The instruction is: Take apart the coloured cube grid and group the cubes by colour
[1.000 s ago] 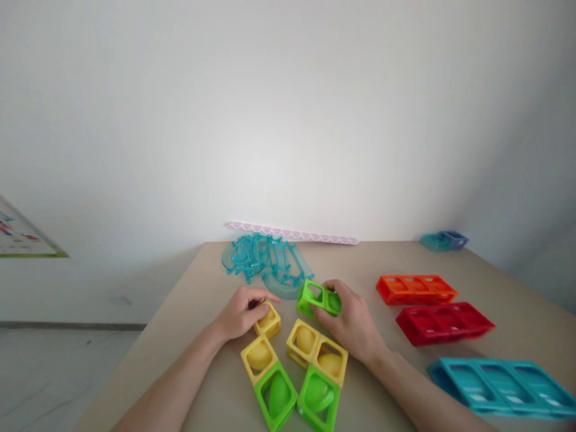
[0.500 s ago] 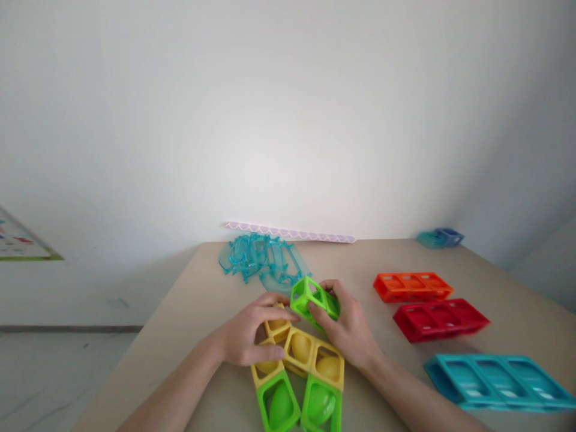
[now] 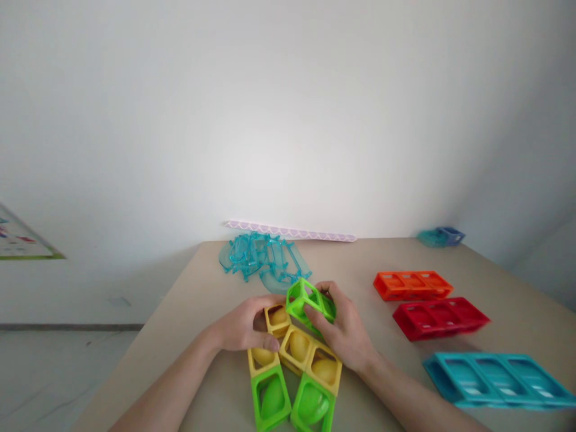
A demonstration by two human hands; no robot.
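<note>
My right hand (image 3: 344,330) grips a bright green block (image 3: 310,305) of joined hollow cubes, thumb on the near side and fingers behind. The block is tilted just above the far end of a row of yellow cubes (image 3: 299,347). My left hand (image 3: 247,327) is curled around the left side of the yellow cubes, its thumb resting on one and its other fingertips partly hidden behind them. Two green cubes (image 3: 271,396) adjoin the yellow ones at the near end. Rounded shapes show inside the yellow and green cubes.
Clear blue plastic pieces (image 3: 265,258) lie heaped beyond my hands, before a purple patterned strip (image 3: 290,231) by the wall. On the right are orange (image 3: 413,286), red (image 3: 440,319) and teal (image 3: 499,379) three-cube blocks. A dark blue cube (image 3: 450,236) sits in the far right corner.
The held green block has shifted slightly left, toward the yellow cubes. My left hand has moved a little left and up, and the near green cubes have swung slightly left.
</note>
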